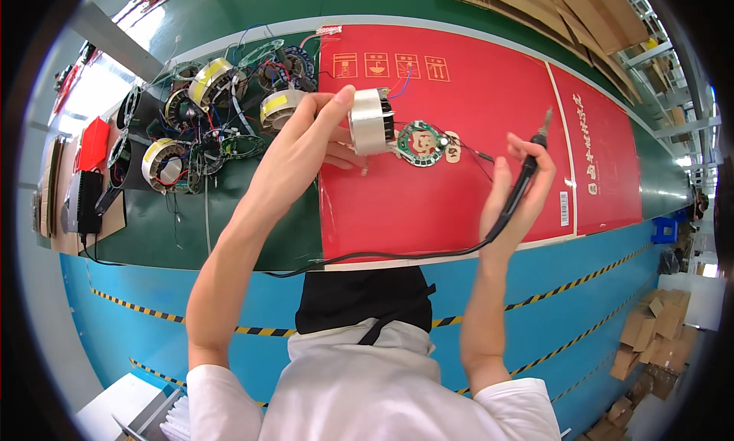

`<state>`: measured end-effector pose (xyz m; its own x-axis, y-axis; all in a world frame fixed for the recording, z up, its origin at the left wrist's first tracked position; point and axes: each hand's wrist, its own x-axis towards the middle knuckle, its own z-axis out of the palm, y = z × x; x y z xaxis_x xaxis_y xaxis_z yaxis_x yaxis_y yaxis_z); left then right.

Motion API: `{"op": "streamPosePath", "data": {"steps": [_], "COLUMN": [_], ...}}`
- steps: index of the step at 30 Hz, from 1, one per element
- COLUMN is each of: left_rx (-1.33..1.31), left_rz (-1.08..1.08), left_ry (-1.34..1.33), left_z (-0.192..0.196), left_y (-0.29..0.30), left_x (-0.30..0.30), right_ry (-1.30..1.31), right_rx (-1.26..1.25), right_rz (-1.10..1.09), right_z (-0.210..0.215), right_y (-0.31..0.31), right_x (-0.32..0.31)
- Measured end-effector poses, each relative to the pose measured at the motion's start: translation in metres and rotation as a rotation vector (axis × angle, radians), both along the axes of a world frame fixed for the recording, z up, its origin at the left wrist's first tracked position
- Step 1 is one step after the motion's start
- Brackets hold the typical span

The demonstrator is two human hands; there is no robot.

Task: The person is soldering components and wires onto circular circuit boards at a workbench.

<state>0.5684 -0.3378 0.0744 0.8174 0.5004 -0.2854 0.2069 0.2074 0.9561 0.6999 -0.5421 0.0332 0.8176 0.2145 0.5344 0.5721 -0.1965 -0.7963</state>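
My left hand (pixel 298 139) grips a short silver metal cylinder (pixel 368 122) with a dark inner part at its right end. Just right of the cylinder is a green ring-shaped circuit board (pixel 410 160), with thin dark wires trailing from it. Whether the board rests on the red sheet or hangs from the cylinder, I cannot tell. In my right hand (pixel 501 215) is a soldering iron (pixel 523 179), held like a pen, its metal tip pointing up and away, apart from the board. The black cable (pixel 382 255) of the iron runs left along the front edge.
A red printed cardboard sheet (pixel 459 211) covers part of the green bench (pixel 267 242). At the left lie several similar cylinders (pixel 163 165) and ring boards with loose wires. Farther left stands a black box (pixel 86 200) beside a red bin (pixel 93 143). Flattened cardboard (pixel 535 16) lies at the far right.
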Motion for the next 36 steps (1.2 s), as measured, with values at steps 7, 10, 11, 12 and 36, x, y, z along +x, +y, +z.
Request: {"op": "streamPosePath", "data": {"steps": [7, 10, 11, 12, 36], "left_rx": [0.991, 1.272, 1.300, 1.215, 0.527], "left_rz": [0.273, 0.179, 0.049, -0.089, 0.095], "left_ry": [-0.040, -0.294, -0.321, -0.250, -0.111], "left_z": [-0.014, -0.024, -0.027, -0.031, -0.030], "left_y": [-0.008, -0.024, -0.029, -0.038, -0.026], "left_x": [0.011, 0.012, 0.010, 0.008, -0.030], "right_ry": [0.090, 0.063, 0.064, 0.023, 0.036], "right_rx": [-0.049, -0.136, -0.136, -0.092, -0.092], "right_rz": [0.164, 0.145, 0.145, 0.134, 0.760], "right_z": [-0.013, -0.015, -0.017, -0.019, 0.008], "right_y": [0.021, 0.013, 0.014, 0.015, 0.028], "right_x": [-0.009, -0.007, -0.006, -0.005, -0.026]}}
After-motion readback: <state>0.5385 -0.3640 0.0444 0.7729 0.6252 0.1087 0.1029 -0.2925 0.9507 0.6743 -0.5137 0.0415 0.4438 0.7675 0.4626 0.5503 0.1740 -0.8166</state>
